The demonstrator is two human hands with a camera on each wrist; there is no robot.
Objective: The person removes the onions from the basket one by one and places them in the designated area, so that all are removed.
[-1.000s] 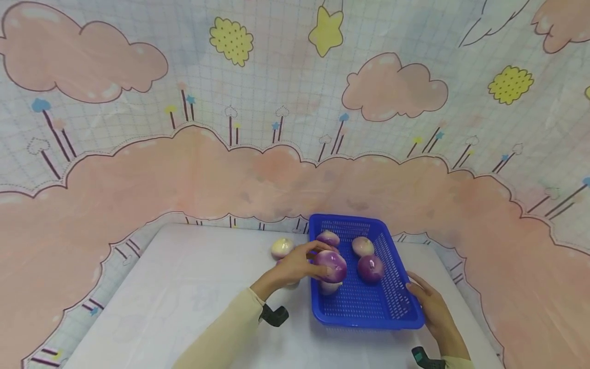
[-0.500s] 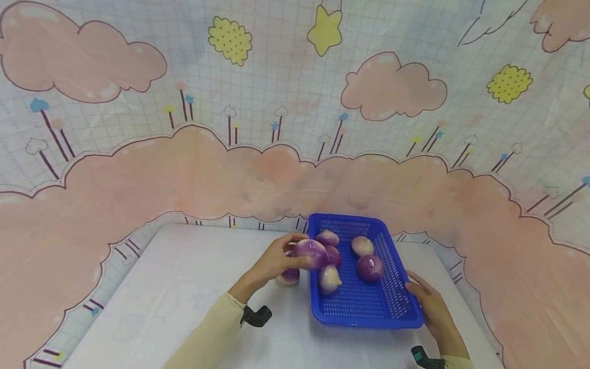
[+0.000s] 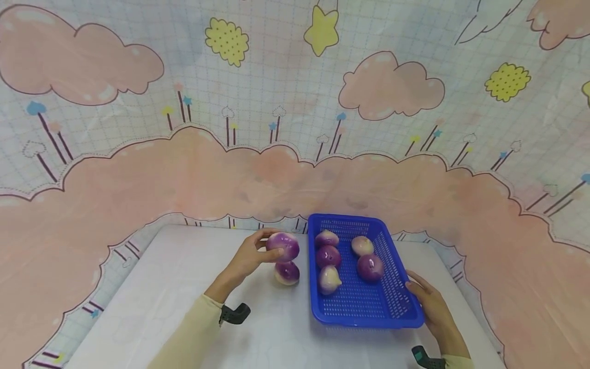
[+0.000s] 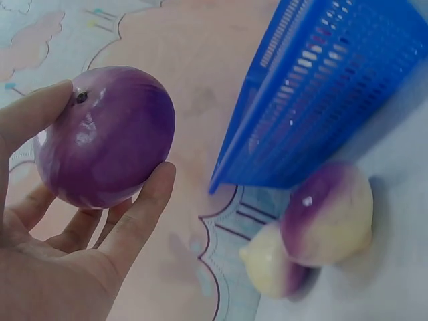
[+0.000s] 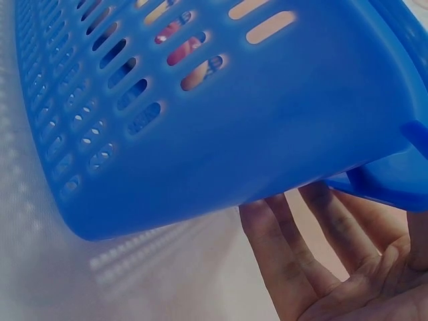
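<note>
My left hand (image 3: 246, 259) holds a glossy purple onion (image 3: 288, 246) between thumb and fingers, above the table and left of the blue basket. Below it, a purple-and-white onion (image 3: 287, 274) lies on the table. The left wrist view shows a paler onion (image 4: 271, 261) beside that one; in the head view the held onion hides it. Several onions lie inside the blue plastic basket (image 3: 369, 324), among them a pale pointed one (image 3: 329, 280) and a purple one (image 3: 371, 268). My right hand (image 3: 430, 305) grips the basket's right rim, its fingers against the outer wall.
Both the basket and the loose onions rest on a white-covered table (image 3: 184, 307). A patterned cloth backdrop (image 3: 258, 179) with clouds and stars rises behind and around the table. The basket stands near the table's back edge.
My left hand has carried the purple onion leftward, from over the basket to above the table. The onions left in the basket's left side show fully now. My right hand has stayed on the rim.
</note>
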